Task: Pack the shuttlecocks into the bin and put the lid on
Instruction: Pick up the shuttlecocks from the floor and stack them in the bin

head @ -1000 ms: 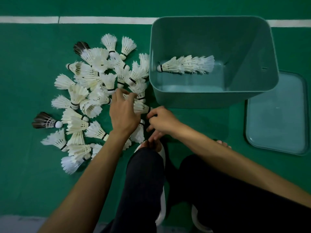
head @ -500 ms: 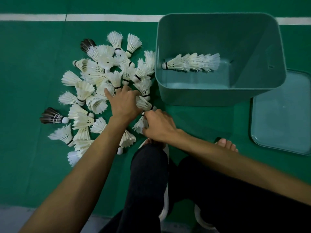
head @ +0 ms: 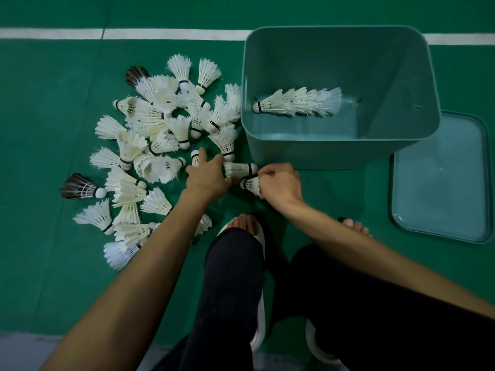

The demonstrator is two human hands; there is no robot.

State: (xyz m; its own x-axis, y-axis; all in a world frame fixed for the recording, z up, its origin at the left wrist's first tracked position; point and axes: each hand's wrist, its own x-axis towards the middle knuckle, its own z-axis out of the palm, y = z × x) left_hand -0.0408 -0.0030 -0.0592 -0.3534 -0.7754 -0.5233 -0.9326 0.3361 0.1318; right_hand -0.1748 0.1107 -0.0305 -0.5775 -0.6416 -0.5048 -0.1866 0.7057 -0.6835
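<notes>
A heap of white shuttlecocks (head: 160, 135), with two dark-feathered ones among them, lies on the green floor left of the teal bin (head: 342, 153). Inside the bin lies a nested row of shuttlecocks (head: 300, 101). My left hand (head: 206, 175) holds a white shuttlecock (head: 239, 168) lying beside the bin's near left corner, its cork end pointing right. My right hand (head: 278, 183) grips another white shuttlecock (head: 250, 184) just below it, fingers curled round its feathers. The teal lid (head: 439, 180) lies flat on the floor right of the bin.
My dark trouser legs and white slippers (head: 258, 263) fill the bottom middle, toes just behind my hands. A white court line (head: 134, 33) runs across the top. Bare green floor stretches left of the heap and in front of the lid.
My right hand has moved right and up with a shuttlecock in its fingers. My left hand has shifted right onto the shuttlecock beside the bin's corner.
</notes>
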